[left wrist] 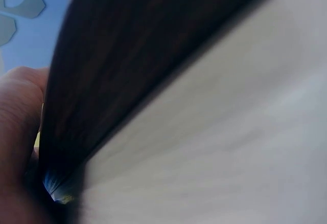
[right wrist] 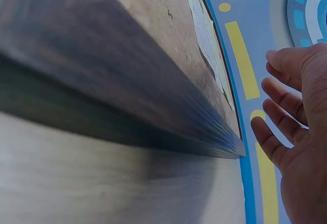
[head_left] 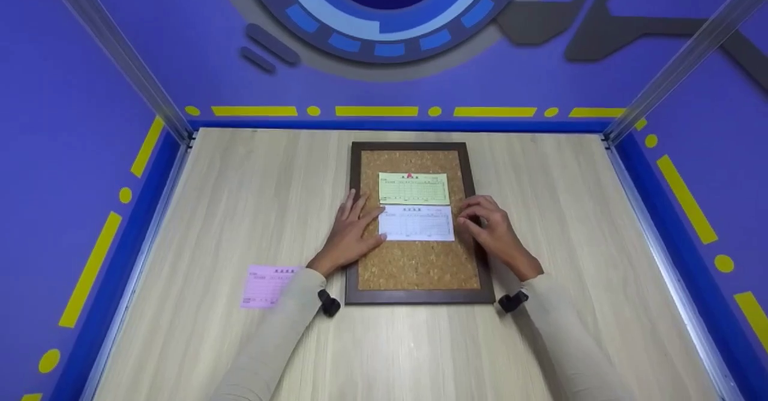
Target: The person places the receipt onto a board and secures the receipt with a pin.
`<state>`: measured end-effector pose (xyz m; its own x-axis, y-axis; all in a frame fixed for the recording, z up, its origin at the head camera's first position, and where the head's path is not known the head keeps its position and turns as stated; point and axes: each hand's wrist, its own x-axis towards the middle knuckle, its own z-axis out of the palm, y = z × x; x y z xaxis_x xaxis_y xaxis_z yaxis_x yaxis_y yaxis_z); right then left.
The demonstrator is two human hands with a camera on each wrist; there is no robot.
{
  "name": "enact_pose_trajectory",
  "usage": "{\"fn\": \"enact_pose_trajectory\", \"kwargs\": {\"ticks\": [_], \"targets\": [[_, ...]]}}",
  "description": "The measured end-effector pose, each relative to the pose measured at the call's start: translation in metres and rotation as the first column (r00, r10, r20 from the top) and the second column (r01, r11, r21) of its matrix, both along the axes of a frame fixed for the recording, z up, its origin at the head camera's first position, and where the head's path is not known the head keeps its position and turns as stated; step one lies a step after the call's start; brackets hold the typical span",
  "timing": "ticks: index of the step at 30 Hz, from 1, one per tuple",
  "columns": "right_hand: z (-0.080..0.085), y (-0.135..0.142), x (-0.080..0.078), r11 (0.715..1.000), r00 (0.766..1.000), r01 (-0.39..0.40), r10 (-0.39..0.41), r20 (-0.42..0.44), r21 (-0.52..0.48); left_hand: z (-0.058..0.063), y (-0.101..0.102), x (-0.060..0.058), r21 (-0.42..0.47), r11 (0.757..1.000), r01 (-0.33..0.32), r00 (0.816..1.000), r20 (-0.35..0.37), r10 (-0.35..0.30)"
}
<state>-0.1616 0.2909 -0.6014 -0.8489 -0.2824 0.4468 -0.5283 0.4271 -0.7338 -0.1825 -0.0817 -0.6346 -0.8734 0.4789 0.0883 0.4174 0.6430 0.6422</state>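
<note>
A framed cork board (head_left: 418,266) lies flat on the table. A red pushpin (head_left: 409,175) sits at the top of a green printed slip (head_left: 414,189) on it. Just below lies a white printed slip (head_left: 417,224). My left hand (head_left: 353,233) rests on the board's left side, fingers spread, with index finger and thumb touching the white slip's left edge. Close to that slip's right edge is my right hand (head_left: 493,227), over the frame's right side. In the right wrist view its fingers (right wrist: 286,101) are loosely bent and apart, with nothing seen between them.
A pink printed slip (head_left: 264,287) lies on the wooden table (head_left: 240,209) to the left of the board, partly covered by my left sleeve. Blue panels (head_left: 78,119) with yellow marks enclose the table at the back and both sides.
</note>
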Motion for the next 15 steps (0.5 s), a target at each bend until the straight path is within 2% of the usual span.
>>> {"fn": "enact_pose_trajectory", "kwargs": {"ticks": [15], "targets": [[0.003,-0.015,-0.006,0.998,0.997,0.018,-0.022,0.069,0.053,0.001,0.0,0.001,0.004,1.0,-0.004,1.0,-0.016,0.004]]}}
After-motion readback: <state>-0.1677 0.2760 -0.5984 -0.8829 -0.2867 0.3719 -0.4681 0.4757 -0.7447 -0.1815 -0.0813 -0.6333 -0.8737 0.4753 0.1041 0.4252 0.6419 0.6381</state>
